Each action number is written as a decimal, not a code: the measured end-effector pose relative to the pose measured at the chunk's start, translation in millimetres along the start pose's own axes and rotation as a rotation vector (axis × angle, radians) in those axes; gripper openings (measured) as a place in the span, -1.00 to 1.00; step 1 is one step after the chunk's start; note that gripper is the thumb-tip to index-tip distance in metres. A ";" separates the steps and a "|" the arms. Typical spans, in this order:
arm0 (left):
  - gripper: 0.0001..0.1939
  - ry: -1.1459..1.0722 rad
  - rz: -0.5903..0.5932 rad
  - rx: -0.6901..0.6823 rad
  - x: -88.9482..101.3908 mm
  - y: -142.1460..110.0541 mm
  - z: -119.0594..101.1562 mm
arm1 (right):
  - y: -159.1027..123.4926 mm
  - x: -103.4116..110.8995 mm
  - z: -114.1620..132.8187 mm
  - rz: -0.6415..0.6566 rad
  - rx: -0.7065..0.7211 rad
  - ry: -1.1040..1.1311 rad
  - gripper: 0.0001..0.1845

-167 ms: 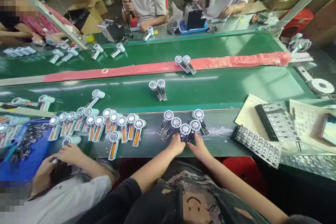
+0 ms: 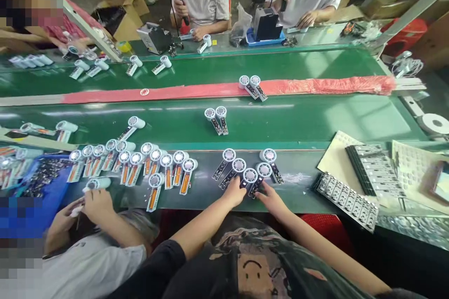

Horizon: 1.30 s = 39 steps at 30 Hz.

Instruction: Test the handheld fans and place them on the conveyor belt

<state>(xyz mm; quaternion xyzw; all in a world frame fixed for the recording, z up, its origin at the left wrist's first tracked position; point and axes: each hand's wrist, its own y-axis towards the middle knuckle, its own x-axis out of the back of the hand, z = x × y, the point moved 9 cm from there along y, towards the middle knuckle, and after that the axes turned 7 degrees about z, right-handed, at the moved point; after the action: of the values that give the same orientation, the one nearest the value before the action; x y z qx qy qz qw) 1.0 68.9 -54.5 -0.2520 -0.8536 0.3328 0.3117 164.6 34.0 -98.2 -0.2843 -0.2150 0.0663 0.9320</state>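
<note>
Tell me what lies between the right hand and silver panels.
The head view shows grey bench, whitish scuffs and a tiny pale scrap between the right hand and silver panels.

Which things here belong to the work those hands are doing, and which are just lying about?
In the work:
left hand, at the front round-headed unit
right hand, at the neighbouring unit
probably the stacked panels

Seemingly just lying about:
clear bag
open cardboard box
white roll

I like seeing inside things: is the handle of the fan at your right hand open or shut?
Open: the handle has no cover on top, so dark parts show.
</note>
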 end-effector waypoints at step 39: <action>-0.68 0.264 -0.290 0.213 185.5 13.4 -6.9 | -1.7 -15.1 -19.2 0.010 -0.143 0.335 -0.43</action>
<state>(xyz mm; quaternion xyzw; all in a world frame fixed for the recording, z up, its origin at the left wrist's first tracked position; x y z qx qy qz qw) -117.1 198.8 7.4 -0.1335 -0.7928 0.3368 0.4900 159.4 19.3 -117.1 -0.3581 -0.0594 0.0069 0.9318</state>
